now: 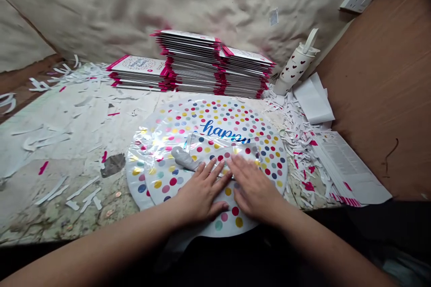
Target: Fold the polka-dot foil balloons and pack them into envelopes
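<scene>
Nearest the camera, the left hand (198,193) lies flat with its fingers spread wide, and the right hand (256,184) rests just beside it with its fingers closer together. Neither hand grips anything. Both press on a round foil balloon (215,119) printed with coloured dots and blue "happy" lettering, near the table's front edge. Its middle is folded over under the fingers, with a grey foil tab (183,158) pointing upper left, while the top of the disc still lies flat. A shiny clear plastic sleeve (143,161) covers the left side; whether it holds a second disc, I cannot tell. Open, worn tabletop (63,143) with white paper trimmings spreads left, while paper scraps (292,143) and a printed sheet (346,170) crowd the right. Farther back, stacks of flat pink-edged packets (191,63) stand against a cloth wall (101,4), and a heart-patterned bottle (296,63) leans at upper right.
</scene>
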Available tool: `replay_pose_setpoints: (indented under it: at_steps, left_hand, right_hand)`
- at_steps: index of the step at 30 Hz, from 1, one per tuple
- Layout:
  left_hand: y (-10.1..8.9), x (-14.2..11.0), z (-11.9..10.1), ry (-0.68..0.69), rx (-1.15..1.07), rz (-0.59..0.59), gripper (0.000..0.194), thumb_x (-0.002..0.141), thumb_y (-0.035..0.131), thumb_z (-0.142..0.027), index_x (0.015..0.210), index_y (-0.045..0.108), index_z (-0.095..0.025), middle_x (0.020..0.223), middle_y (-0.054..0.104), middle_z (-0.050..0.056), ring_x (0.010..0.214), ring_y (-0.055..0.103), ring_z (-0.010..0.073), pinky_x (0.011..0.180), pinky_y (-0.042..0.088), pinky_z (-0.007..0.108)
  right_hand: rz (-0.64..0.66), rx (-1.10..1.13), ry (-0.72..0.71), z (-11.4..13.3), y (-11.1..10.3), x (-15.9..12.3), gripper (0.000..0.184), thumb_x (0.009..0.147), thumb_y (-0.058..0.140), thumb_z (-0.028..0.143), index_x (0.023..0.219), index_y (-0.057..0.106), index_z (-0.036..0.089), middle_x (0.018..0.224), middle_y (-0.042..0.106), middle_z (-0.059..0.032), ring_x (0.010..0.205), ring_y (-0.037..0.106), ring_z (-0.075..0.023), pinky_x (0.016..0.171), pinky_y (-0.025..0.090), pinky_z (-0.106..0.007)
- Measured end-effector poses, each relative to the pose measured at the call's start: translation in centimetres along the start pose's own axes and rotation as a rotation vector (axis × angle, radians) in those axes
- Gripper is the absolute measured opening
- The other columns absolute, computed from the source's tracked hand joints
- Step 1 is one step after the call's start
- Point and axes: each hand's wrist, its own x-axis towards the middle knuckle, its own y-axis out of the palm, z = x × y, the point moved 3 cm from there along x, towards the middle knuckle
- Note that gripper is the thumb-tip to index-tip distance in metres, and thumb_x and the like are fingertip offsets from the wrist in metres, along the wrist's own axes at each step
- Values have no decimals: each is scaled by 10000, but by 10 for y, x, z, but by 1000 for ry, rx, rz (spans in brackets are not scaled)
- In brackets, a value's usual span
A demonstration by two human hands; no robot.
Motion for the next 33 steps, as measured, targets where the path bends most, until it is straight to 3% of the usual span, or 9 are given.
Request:
replay_pose_setpoints:
  at_steps: [6, 11, 13, 16, 18, 20, 23, 27, 33]
  left_hand:
    - [-8, 3, -4, 1, -6, 49, 721, 855, 339, -582, 1425, 221, -155, 1479, 163, 168, 1356, 116, 356, 1054, 175, 557]
    - [-9, 9, -6, -105, 61, -12, 561, 850, 421, -276, 1354, 358, -37, 1418, 315, 203, 1315, 281, 331, 1051, 275, 485]
    - [-8, 5, -1, -132, 58, -49, 507, 827, 415, -163, 1319, 417, -41, 1376, 391, 204, 1288, 342, 316, 1033, 328, 452]
    - [-6, -6, 10, -80, -53, -118, 506, 852, 378, -144, 1356, 395, -185, 1396, 397, 116, 1286, 363, 263, 1021, 368, 403]
    - [-6, -14, 15, 12, -118, -128, 532, 862, 392, -159, 1375, 349, -296, 1440, 328, 53, 1309, 322, 256, 1033, 353, 405]
    - [-7, -19, 16, 102, -130, -82, 572, 844, 438, -150, 1367, 337, -359, 1473, 247, 20, 1333, 258, 286, 1049, 319, 442]
    - [-10, -20, 13, 170, -114, 6, 600, 827, 467, -129, 1350, 347, -397, 1493, 166, 4, 1345, 196, 316, 1055, 283, 491]
    - [-8, -25, 10, 239, -61, 6, 564, 821, 493, -161, 1359, 378, -287, 1473, 240, 82, 1338, 222, 322, 1054, 280, 501]
    - [-17, -34, 15, 71, -238, -239, 342, 874, 364, -186, 1087, 632, -199, 1099, 653, 83, 1041, 574, 220, 906, 461, 349]
  right_hand:
    - [59, -223, 25, -12, 12, -11, 434, 807, 344, 6, 1193, 541, 29, 1234, 534, -239, 1146, 518, -327, 906, 474, -476]
    - [-242, -161, -360, 29, -22, -18, 244, 838, 447, 56, 954, 653, 116, 1004, 685, -138, 1092, 567, -290, 1034, 332, -522]
    - [-325, -27, -440, 37, -26, -28, 314, 820, 515, 90, 1115, 588, 170, 1145, 633, -102, 1189, 490, -262, 1071, 295, -494]
    - [-394, 169, -124, 14, -15, -39, 716, 786, 558, 129, 1408, 228, 257, 1425, 353, -101, 1327, 279, -271, 1061, 294, -525]
    - [-311, 259, 159, -10, 0, -43, 892, 762, 575, 172, 1445, 4, 231, 1486, 189, -131, 1352, 186, -291, 1036, 325, -534]
    - [-196, 294, 244, -25, 11, -41, 958, 745, 578, 195, 1439, -82, 183, 1496, 123, -154, 1358, 152, -289, 1030, 344, -510]
    - [-191, 230, -56, -21, 11, -32, 857, 773, 527, 123, 1446, 7, 231, 1476, 223, -123, 1356, 171, -257, 1063, 283, -508]
    - [5, 199, -466, -5, 6, -24, 460, 859, 460, 103, 1280, 459, 289, 1272, 550, -36, 1255, 413, -194, 1073, 263, -468]
    - [278, 600, -36, -16, 2, -10, 262, 791, 560, 191, 1026, 653, 256, 1016, 696, -17, 984, 627, -200, 921, 434, -400]
